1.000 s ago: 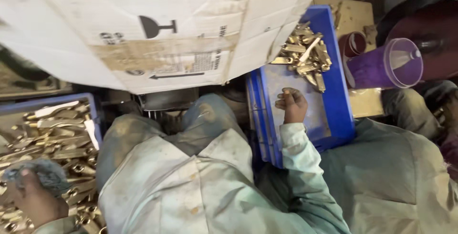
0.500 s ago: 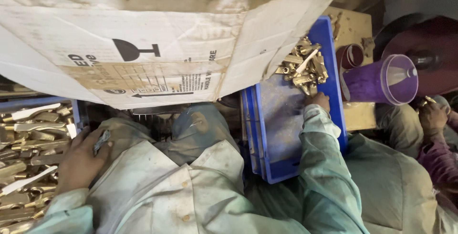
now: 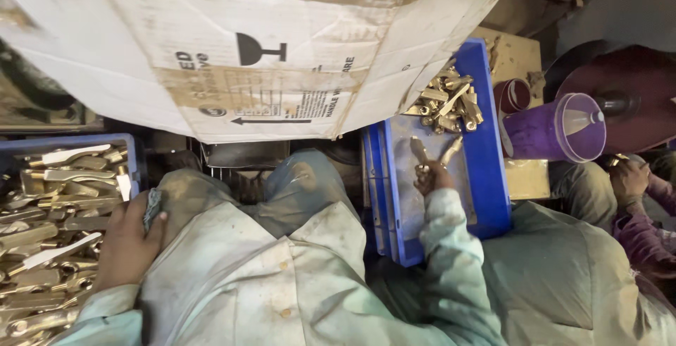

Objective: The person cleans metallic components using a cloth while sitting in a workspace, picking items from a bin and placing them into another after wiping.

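I am looking down over my lap. My right hand (image 3: 431,177) is resting inside the blue tray (image 3: 493,177) on my right, its fingers clamped on two brass pieces (image 3: 433,152) that are sticking up from the fist in a V. Just beyond them, a heap of brass parts (image 3: 447,103) is lying at the tray's far end. My left hand (image 3: 130,240) is lying on my left thigh, at the edge of the blue crate (image 3: 70,141) that is brimming with flat brass blanks (image 3: 49,226); its fingers are curling together around a small grey rag (image 3: 151,208). A worn cardboard box (image 3: 246,43) is hanging over my knees. To the right of the tray a purple funnel (image 3: 563,127) is lying on its side, and another person's hand (image 3: 630,177) is working near it.
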